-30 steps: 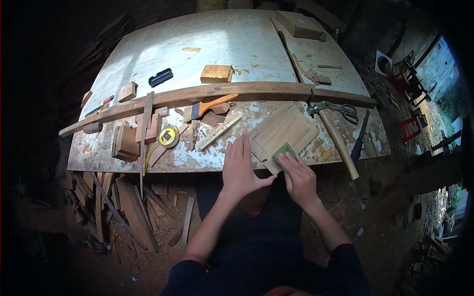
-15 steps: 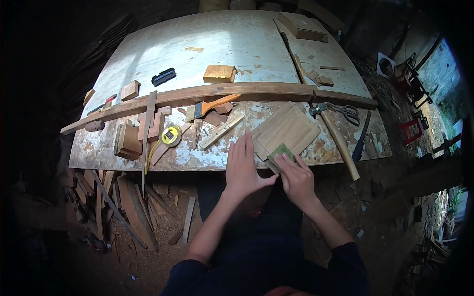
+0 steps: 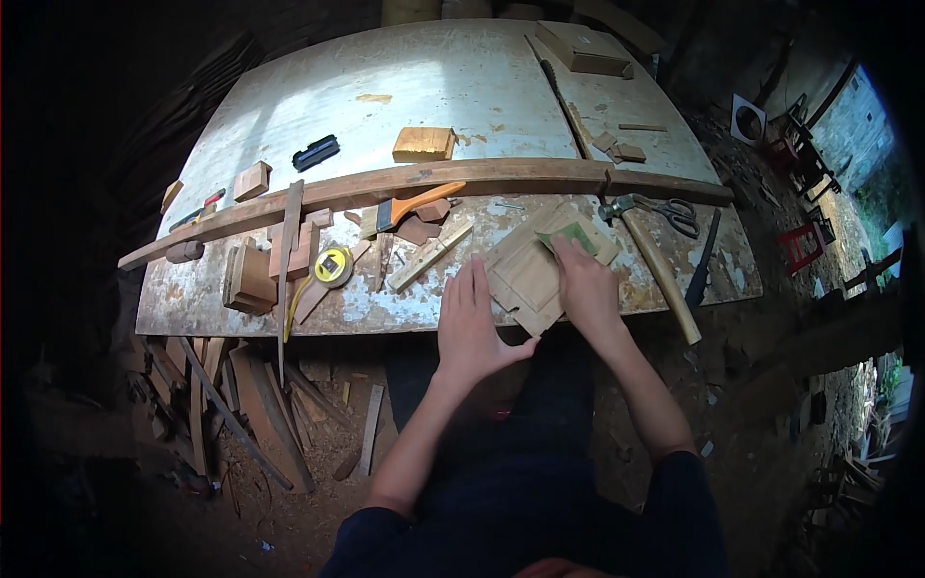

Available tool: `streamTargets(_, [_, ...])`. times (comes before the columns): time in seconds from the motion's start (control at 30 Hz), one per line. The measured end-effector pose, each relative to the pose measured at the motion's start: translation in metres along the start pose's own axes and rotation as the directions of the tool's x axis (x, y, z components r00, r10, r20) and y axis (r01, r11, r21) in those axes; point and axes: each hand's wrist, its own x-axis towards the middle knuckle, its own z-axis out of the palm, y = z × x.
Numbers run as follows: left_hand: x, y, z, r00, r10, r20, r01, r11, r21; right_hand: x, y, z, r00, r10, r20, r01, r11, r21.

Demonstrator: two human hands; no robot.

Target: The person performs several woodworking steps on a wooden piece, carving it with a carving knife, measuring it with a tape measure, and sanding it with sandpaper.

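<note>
A pale wooden panel (image 3: 525, 275) lies tilted at the front edge of the workbench, with a notch at its near corner. My left hand (image 3: 472, 323) braces its left edge, fingers stretched out and thumb reaching along the near corner. On the panel's far right part, my right hand (image 3: 586, 287) presses a green sheet of sandpaper (image 3: 576, 234) against the wood. The fingers cover part of the sheet, and one edge of it curls up.
A long wooden beam (image 3: 424, 181) crosses the workbench (image 3: 376, 313). Left of the panel lie a paintbrush (image 3: 414, 204), a tape measure (image 3: 333, 267) and wood blocks. To the right are a hammer (image 3: 660, 275), scissors (image 3: 679, 217) and a dark-handled tool (image 3: 704, 260).
My right hand has slid the sandpaper away from me, from the panel's near corner to its far right part. My left hand stays nearly in place at the panel's edge.
</note>
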Motion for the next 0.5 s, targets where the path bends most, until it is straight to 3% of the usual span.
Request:
streamTargets(0.07, [0.003,-0.001,-0.002,1.000,0.000,0.009,0.000,1.000,0.002,0.018,-0.006,-0.033,0.948,0.148,0.281,-0.176,0.982,0.075])
streamTargets(0.1, [0.002,0.001,-0.001,1.000,-0.005,0.015,0.005,1.000,-0.002,0.035,-0.001,-0.042,0.880,0.266,0.395,-0.288,0.958,-0.002])
streamTargets(0.17, [-0.001,0.003,0.000,1.000,-0.017,0.024,0.017,1.000,-0.005,0.010,0.011,-0.003,0.993,0.021,0.114,-0.008,0.994,-0.111])
streamTargets(0.2, [0.001,0.002,0.000,0.999,-0.021,0.026,0.021,1.000,0.000,0.005,0.015,0.013,0.992,-0.126,-0.023,0.120,0.975,-0.188])
streamTargets(0.33, [-0.001,0.000,-0.001,1.000,-0.008,0.026,0.007,1.000,0.012,0.025,0.003,-0.019,0.944,0.090,0.318,-0.137,0.982,0.127])
streamTargets(0.37, [-0.002,0.000,-0.002,0.999,-0.015,0.036,0.014,1.000,0.013,0.046,-0.002,-0.038,0.886,0.242,0.395,-0.306,0.946,0.107])
streamTargets(0.43, [0.005,0.004,0.001,1.000,-0.018,0.024,0.017,1.000,0.012,0.029,-0.005,-0.004,0.987,0.002,0.164,-0.015,0.997,0.080])
streamTargets(0.47, [0.006,0.003,0.001,1.000,-0.015,0.023,0.015,1.000,0.017,0.025,-0.017,0.004,0.991,-0.126,0.049,0.124,0.991,0.051])
streamTargets(0.5, [0.001,0.001,0.000,0.999,-0.013,0.036,0.012,1.000,0.025,0.017,-0.025,0.007,0.964,-0.250,0.092,0.237,0.963,0.127])
